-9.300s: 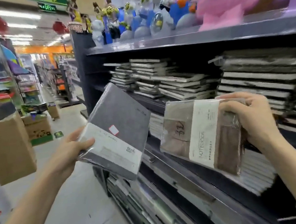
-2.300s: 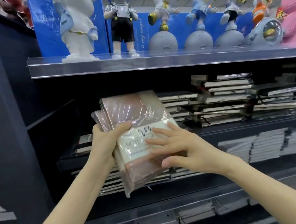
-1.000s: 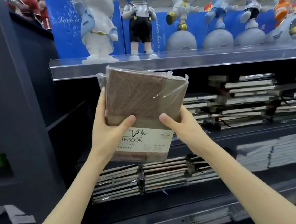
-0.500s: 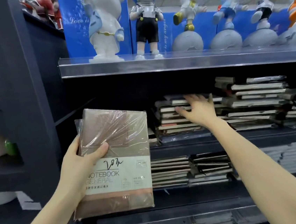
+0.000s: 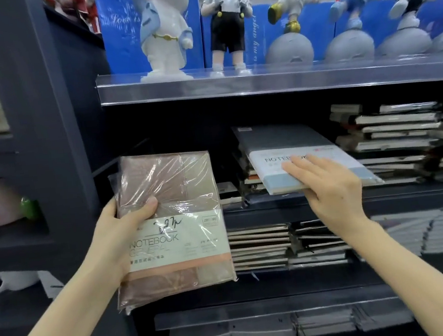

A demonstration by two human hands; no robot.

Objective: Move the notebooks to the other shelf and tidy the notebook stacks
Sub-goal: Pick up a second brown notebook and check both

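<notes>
A plastic-wrapped pack of brown notebooks [image 5: 170, 189] with a white "NOTEBOOK" band is upright in my left hand [image 5: 112, 236], in front of the shelf's left end. A grey notebook [image 5: 280, 137] with a white band tilts forward off the left stack on the middle shelf. My right hand [image 5: 332, 191] grips its front edge, fingers flat on top. Untidy notebook stacks [image 5: 399, 132] fill the same shelf to the right. More stacks [image 5: 259, 248] lie on the shelf below.
Astronaut figurines [image 5: 164, 28] stand on the top shelf behind a clear rail [image 5: 260, 81]. A dark upright panel [image 5: 47, 131] bounds the shelves at left. The middle shelf has a dark gap [image 5: 178, 134] left of the stacks. Packs of notebooks [image 5: 259, 333] fill the bottom shelf.
My right hand let go of the brown pack, reached into the middle shelf and now pulls a grey notebook forward off the stack. My left hand lowered the brown pack.
</notes>
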